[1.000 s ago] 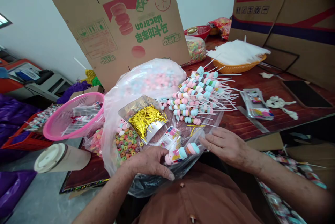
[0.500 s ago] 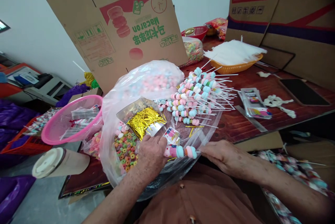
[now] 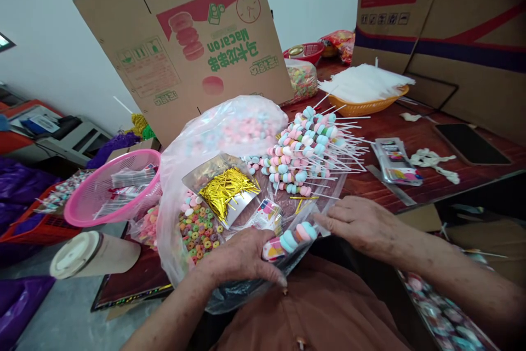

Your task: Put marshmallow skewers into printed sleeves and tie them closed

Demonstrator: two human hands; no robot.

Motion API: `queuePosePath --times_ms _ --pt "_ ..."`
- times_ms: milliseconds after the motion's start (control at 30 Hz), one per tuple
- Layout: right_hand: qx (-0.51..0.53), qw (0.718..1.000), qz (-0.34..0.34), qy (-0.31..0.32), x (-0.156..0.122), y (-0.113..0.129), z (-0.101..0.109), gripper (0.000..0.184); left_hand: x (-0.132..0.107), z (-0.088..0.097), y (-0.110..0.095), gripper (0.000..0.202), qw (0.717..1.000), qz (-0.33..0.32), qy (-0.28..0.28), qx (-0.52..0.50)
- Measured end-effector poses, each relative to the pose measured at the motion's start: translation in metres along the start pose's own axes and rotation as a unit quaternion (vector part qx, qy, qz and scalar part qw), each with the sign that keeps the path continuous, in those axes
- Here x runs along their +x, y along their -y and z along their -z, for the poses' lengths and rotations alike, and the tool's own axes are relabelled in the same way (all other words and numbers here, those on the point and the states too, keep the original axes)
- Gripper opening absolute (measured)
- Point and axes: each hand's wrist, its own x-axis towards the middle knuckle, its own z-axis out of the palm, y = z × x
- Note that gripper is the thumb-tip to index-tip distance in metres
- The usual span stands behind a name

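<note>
A marshmallow skewer (image 3: 290, 240) with pink, blue and orange pieces lies slantwise in clear wrapping close to my body, a printed card at its left end. My right hand (image 3: 355, 225) pinches it at the stick end. Beside its left end is my left hand (image 3: 244, 255), thumb stretched away from the fingers and not closed round the skewer. Just beyond sit small printed bags (image 3: 265, 215) and an opened pouch of gold twist ties (image 3: 224, 189). Finished-looking skewers (image 3: 304, 148) are piled behind, their white sticks pointing right.
Ring-shaped candies (image 3: 201, 230) lie in the big clear plastic bag (image 3: 170, 176). Left are a pink basket (image 3: 72, 206) and a lidded cup (image 3: 115, 255). A yellow basket (image 3: 365, 107) of white sleeves, stacked packets (image 3: 396, 160) and a phone (image 3: 472, 143) are right. A cardboard box (image 3: 184, 77) stands behind.
My left hand has loosened from the skewer's left end, its thumb now spread toward my body. The skewer has tilted, its right end higher, and my right hand has risen slightly.
</note>
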Motion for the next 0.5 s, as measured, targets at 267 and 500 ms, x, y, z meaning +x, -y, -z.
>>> queuePosePath --times_ms 267,500 --pt "0.0 1.0 0.006 -0.006 0.004 0.0 -0.001 0.031 0.006 0.001 -0.001 0.047 0.969 0.001 0.054 -0.241" --pt "0.052 0.997 -0.007 0.048 -0.001 0.022 -0.014 0.026 0.014 -0.006 -0.005 0.049 0.997 0.064 -0.029 0.009"
